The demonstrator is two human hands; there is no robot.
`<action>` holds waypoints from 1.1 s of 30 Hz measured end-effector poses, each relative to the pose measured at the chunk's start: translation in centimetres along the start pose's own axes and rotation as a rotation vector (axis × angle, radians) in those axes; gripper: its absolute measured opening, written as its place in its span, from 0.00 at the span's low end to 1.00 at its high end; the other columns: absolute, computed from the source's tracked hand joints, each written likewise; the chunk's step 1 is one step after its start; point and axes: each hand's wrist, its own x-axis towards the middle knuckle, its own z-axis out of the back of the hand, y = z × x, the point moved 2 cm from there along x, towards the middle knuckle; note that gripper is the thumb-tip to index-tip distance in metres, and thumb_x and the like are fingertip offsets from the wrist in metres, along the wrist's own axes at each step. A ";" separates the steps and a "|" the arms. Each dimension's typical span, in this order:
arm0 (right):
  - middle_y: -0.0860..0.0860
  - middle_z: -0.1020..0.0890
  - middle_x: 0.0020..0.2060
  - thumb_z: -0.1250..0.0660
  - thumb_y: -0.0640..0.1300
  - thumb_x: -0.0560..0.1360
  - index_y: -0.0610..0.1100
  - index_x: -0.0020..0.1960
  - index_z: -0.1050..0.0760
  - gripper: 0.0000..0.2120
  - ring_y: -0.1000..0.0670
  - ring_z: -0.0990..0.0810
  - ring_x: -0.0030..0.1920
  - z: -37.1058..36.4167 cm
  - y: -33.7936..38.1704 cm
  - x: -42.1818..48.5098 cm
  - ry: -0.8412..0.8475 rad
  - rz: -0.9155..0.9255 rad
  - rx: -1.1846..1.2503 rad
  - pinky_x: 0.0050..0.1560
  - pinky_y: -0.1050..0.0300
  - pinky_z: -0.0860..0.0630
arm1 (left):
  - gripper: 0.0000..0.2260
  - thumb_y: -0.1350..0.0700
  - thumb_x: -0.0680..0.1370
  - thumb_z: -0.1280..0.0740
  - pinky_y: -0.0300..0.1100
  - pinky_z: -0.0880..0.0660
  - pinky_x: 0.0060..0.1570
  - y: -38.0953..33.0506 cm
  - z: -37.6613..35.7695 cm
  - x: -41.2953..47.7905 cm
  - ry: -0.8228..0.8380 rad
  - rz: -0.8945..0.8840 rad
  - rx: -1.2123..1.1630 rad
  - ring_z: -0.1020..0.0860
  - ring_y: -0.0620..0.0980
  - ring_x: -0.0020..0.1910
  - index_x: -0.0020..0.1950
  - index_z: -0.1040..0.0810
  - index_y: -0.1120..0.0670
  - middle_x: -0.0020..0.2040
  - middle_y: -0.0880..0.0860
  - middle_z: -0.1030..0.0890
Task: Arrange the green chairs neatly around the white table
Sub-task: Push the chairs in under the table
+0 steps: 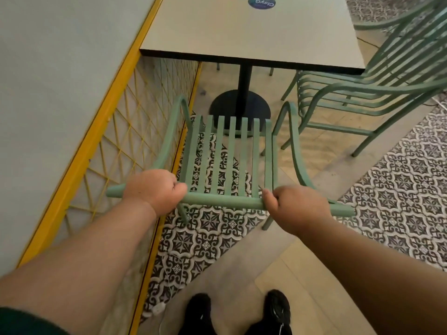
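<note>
Two green chairs show, and you hold the nearer one by its back. At far left a pale wall panel meets a slanting yellow frame (96, 131), with yellow wire mesh (125, 141) below it. Just beside that, your left hand (154, 187) grips the top rail (222, 203) of the near chair (229, 153), its fingers (180, 189) curled tight round the tube.

That chair is pale green painted metal. It has a round tube rail across the back, flat slats running from the rail into the seat, and an arched tube armrest at each side. It stands on the floor facing the white desk (254, 37), its seat front near the desk's round black base (239, 107) and its left armrest close to the yellow frame. Black-and-white patterned tiles (208, 238) show through the slats.

The desk has a pale top with a dark edge, a black post and a round blue sticker (262, 2) at its far end.

Your right hand (297, 206) grips the same rail further along, fingers wrapped round it. A short stub of rail sticks out beyond each hand.

At right the second chair (375, 93), of the same green slatted make, stands at an angle by the desk's near right corner. Your black shoes (278, 308) show at the bottom edge.
</note>
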 end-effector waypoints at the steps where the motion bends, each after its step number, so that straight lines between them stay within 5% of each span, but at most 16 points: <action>1: 0.52 0.20 0.30 0.55 0.67 0.80 0.50 0.36 0.23 0.31 0.51 0.21 0.30 0.2 0.1 0.5 -0.004 -0.002 0.003 0.32 0.53 0.19 | 0.19 0.44 0.78 0.44 0.42 0.32 0.29 0.1 0.1 0.5 -0.002 0.006 0.003 0.24 0.50 0.32 0.34 0.23 0.53 0.32 0.51 0.23; 33: 0.52 0.20 0.29 0.57 0.67 0.80 0.50 0.36 0.23 0.32 0.50 0.21 0.29 3.1 1.0 11.2 -0.096 0.040 -0.017 0.32 0.52 0.17 | 0.19 0.46 0.78 0.43 0.40 0.35 0.29 2.1 2.5 11.1 -0.103 -0.011 0.066 0.25 0.50 0.30 0.33 0.24 0.52 0.30 0.51 0.23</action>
